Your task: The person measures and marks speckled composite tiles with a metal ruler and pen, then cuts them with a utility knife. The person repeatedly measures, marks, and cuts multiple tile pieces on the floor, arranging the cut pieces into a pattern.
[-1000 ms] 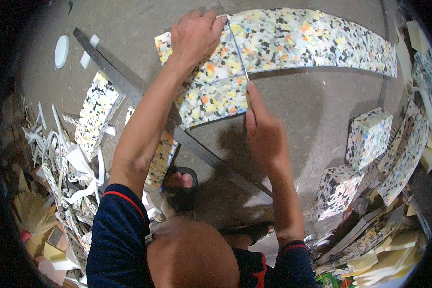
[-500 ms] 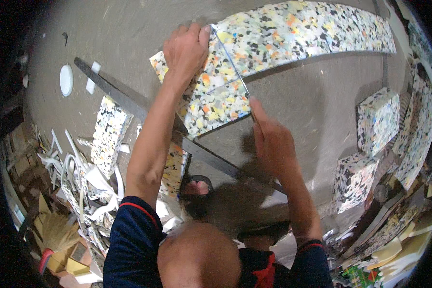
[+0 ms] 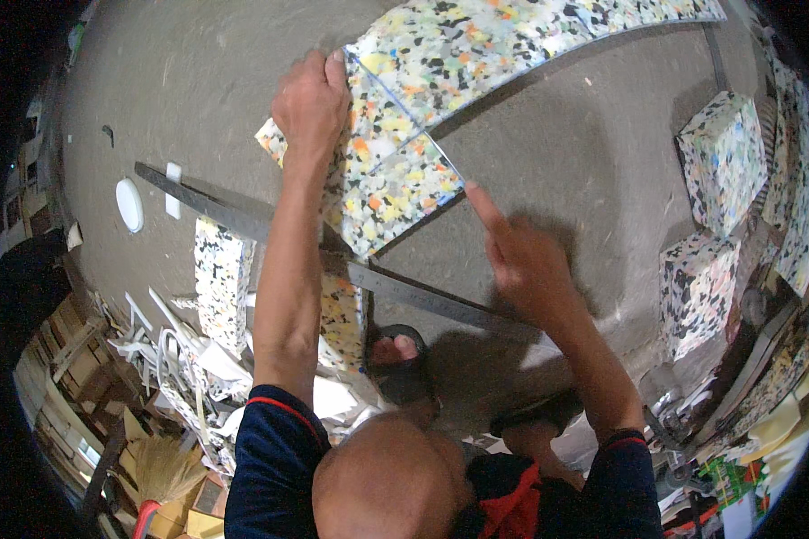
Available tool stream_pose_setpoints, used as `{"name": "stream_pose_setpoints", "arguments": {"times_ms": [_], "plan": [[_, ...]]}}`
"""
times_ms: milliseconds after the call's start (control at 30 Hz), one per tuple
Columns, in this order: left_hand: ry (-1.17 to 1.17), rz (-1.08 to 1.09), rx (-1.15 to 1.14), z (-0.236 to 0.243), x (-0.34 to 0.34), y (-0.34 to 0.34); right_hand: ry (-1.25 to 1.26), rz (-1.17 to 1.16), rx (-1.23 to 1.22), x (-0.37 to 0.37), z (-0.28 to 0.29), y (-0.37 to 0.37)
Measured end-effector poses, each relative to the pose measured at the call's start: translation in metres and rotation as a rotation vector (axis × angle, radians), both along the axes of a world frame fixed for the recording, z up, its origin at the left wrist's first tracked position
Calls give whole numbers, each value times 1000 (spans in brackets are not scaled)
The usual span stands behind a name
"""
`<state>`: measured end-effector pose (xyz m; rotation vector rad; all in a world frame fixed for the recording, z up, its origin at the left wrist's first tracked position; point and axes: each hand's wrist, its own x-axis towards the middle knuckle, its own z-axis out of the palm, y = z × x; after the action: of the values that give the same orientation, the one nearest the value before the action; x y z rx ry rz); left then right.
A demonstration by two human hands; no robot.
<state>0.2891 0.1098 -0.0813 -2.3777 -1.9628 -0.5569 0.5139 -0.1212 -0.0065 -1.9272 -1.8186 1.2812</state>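
Observation:
A speckled, multicoloured foam sheet [image 3: 391, 199] lies on the grey floor, with blue lines marked across it. Its long curved part [image 3: 512, 54] reaches away to the upper right. My left hand [image 3: 310, 103] presses on the sheet's left side, fingers curled and thumb near the end of a blue line. In my right hand [image 3: 526, 260] is a thin-bladed knife [image 3: 445, 157], its pale blade lying along the blue line at the sheet's right edge. My index finger stretches along it; the handle is hidden in my palm. A long metal ruler [image 3: 440, 296] runs under my left forearm.
Two speckled foam blocks [image 3: 724, 166] stand at the right, near curved foam strips [image 3: 800, 189]. White offcuts [image 3: 189, 355], another foam piece [image 3: 222, 283] and a straw broom [image 3: 166, 467] lie at lower left. A white oval disc [image 3: 129, 205] rests beyond. My sandalled foot [image 3: 395, 350] is near the ruler.
The view has shifted, so the sheet appears further left and up. My right hand keeps hold of the knife at the sheet's edge, and less of the blade shows. My left hand still presses the foam.

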Motion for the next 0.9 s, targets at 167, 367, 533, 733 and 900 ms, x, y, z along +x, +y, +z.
{"name": "stream_pose_setpoints", "arguments": {"times_ms": [167, 367, 533, 733, 900], "plan": [[-88, -18, 61, 0, 1, -3, -91, 22, 115, -6, -23, 19], [-43, -12, -6, 2, -1, 0, -56, 1, 129, 7, -28, -15], [-44, -9, -29, 2, -1, 0, -74, -27, 279, 11, -33, -46], [-75, -32, -34, 4, -2, -2, -26, -33, 144, 0, -47, -14], [-129, -7, -68, 8, -3, 1, -107, 17, -36, 6, -41, -30]]}}
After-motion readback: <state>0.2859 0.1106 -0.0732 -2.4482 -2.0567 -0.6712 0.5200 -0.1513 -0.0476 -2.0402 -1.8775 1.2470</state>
